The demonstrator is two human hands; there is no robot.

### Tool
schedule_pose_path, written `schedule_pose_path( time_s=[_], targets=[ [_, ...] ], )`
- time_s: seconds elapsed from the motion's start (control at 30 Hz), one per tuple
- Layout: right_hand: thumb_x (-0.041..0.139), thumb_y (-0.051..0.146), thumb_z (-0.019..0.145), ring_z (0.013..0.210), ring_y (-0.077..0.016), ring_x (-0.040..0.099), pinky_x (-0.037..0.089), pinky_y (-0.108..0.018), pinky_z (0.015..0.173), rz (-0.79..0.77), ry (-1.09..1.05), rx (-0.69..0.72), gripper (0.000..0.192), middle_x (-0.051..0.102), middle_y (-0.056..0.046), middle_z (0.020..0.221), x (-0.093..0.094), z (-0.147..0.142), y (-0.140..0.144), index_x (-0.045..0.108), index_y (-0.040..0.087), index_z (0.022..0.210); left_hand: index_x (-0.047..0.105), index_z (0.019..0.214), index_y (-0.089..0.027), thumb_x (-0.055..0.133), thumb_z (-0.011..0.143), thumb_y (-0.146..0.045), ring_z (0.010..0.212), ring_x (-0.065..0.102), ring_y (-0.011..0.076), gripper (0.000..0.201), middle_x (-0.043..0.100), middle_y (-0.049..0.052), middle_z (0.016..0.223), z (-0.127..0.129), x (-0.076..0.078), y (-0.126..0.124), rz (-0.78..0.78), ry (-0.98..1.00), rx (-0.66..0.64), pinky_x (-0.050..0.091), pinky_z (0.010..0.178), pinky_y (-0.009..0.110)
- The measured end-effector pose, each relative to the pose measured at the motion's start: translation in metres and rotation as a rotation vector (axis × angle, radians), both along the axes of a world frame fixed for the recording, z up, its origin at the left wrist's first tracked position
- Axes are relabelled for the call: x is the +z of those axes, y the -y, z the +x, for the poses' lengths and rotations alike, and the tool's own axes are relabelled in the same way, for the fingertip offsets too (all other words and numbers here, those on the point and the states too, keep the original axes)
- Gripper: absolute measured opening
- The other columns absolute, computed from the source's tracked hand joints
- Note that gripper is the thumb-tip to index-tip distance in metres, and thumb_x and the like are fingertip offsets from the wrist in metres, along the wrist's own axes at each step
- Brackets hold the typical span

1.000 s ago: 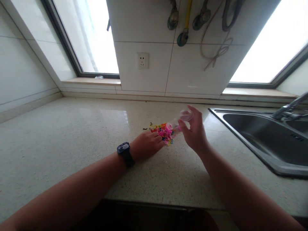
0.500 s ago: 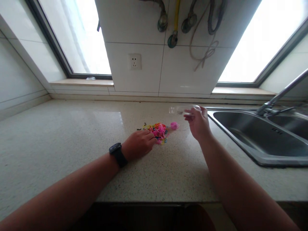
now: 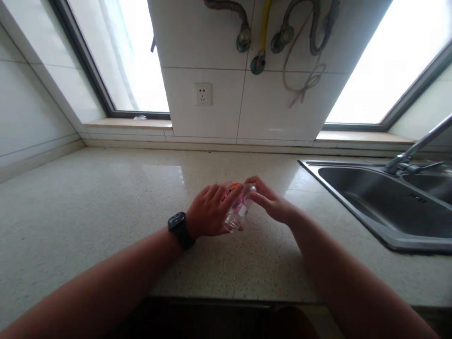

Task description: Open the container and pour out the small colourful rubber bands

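A clear plastic bottle (image 3: 236,217) lies tilted between my two hands, its open-looking neck towards me. My left hand (image 3: 210,212), with a dark watch on the wrist, is closed around the bottle's side, the thumb over it. My right hand (image 3: 271,202) has thumb and fingers at the bottle's far end. Behind the bottle and left fingers shows part of a pile of small colourful bands (image 3: 231,189), red and orange at the top. Most of that pile is hidden. The pink cap is not visible behind the hands.
A speckled stone countertop (image 3: 116,202) runs beneath the hands. To the right is a steel sink (image 3: 356,193) with a faucet (image 3: 406,157). On the tiled wall are a power socket (image 3: 204,94) and hanging hoses (image 3: 243,35).
My right hand has brought the bottle left and towards me, turning its neck to face me. My left hand has moved from the pile of bands onto the bottle. The view has shifted slightly.
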State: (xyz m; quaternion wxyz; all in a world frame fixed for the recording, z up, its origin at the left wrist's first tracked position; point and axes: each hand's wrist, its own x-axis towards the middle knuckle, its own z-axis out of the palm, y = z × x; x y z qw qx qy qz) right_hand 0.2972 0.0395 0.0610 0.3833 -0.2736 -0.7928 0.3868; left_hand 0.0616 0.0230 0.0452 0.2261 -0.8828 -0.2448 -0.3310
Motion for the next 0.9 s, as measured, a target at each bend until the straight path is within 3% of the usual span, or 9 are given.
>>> schedule_pose_path(
  time_s=[0.1,0.17,0.3,0.4,0.53,0.63,0.8,0.9],
  targets=[
    [0.051,0.042,0.096,0.104,-0.0167,0.056,0.046,-0.033,0.09,0.061,0.121,0.015,0.036,0.059,-0.009,0.116,0.003,0.001,0.001,0.05,0.019,0.124,0.034,0.148,-0.014,0.046,0.088,-0.07,0.128,0.043,0.0294,0.082,0.042,0.017,0.145,-0.001,0.003,0.003,0.049,-0.05,-0.065,0.042,0.098,0.044],
    [0.049,0.044,0.096,0.104,-0.0181,0.057,0.047,-0.035,0.091,0.109,0.167,-0.065,0.04,0.059,-0.01,0.118,0.0,0.005,-0.005,0.052,0.02,0.128,0.042,0.142,-0.015,0.047,0.091,-0.062,0.133,0.04,0.0269,0.069,0.043,0.013,0.145,-0.001,0.005,0.004,0.091,-0.086,-0.088,0.039,0.104,0.042],
    [0.053,0.043,0.092,0.109,-0.0241,0.054,0.044,-0.045,0.095,0.395,0.307,-0.583,0.038,0.059,-0.011,0.12,-0.015,0.022,-0.029,0.06,0.021,0.123,0.054,0.125,-0.011,0.044,0.094,-0.058,0.136,0.036,0.0271,0.057,0.047,0.012,0.142,-0.001,0.004,0.004,0.12,-0.116,-0.055,0.032,0.111,0.043],
    [0.057,0.045,0.088,0.115,-0.0312,0.051,0.04,-0.051,0.099,0.398,0.493,-0.803,0.05,0.058,-0.014,0.124,-0.03,0.036,-0.046,0.057,0.017,0.129,0.057,0.114,-0.013,0.044,0.094,-0.055,0.13,0.042,0.0265,0.048,0.055,0.01,0.131,-0.002,0.002,0.001,0.084,-0.114,-0.037,0.032,0.11,0.043],
    [0.052,0.056,0.088,0.113,-0.0348,0.051,0.04,-0.052,0.096,0.271,0.691,-0.793,0.054,0.062,-0.015,0.119,-0.045,0.047,-0.058,0.06,0.016,0.125,0.057,0.107,-0.016,0.045,0.094,-0.05,0.11,0.051,0.025,0.038,0.06,0.008,0.11,-0.005,0.001,-0.003,0.039,-0.149,-0.004,0.038,0.099,0.043],
    [0.059,0.051,0.085,0.105,-0.0328,0.056,0.042,-0.051,0.093,0.292,0.708,-0.776,0.046,0.065,-0.014,0.11,-0.049,0.051,-0.063,0.064,0.018,0.116,0.057,0.105,-0.017,0.046,0.093,-0.048,0.093,0.052,0.024,0.035,0.059,0.007,0.1,-0.004,0.002,-0.003,0.019,-0.191,0.069,0.04,0.082,0.041],
    [0.064,0.04,0.082,0.087,-0.0237,0.061,0.049,-0.042,0.081,0.199,0.444,-0.747,0.045,0.066,-0.011,0.097,-0.04,0.042,-0.059,0.059,0.017,0.12,0.056,0.096,-0.017,0.05,0.09,-0.049,0.08,0.049,0.0222,0.033,0.056,0.006,0.089,-0.003,0.002,-0.003,-0.037,-0.178,0.172,0.036,0.068,0.039],
    [0.07,0.038,0.078,0.084,-0.0187,0.061,0.051,-0.037,0.077,0.271,0.176,-0.599,0.056,0.064,-0.009,0.1,-0.029,0.029,-0.046,0.048,0.017,0.124,0.055,0.093,-0.017,0.05,0.091,-0.051,0.077,0.05,0.0216,0.035,0.057,0.006,0.088,-0.004,0.001,-0.004,-0.081,-0.15,0.227,0.034,0.065,0.039]
  ],
)
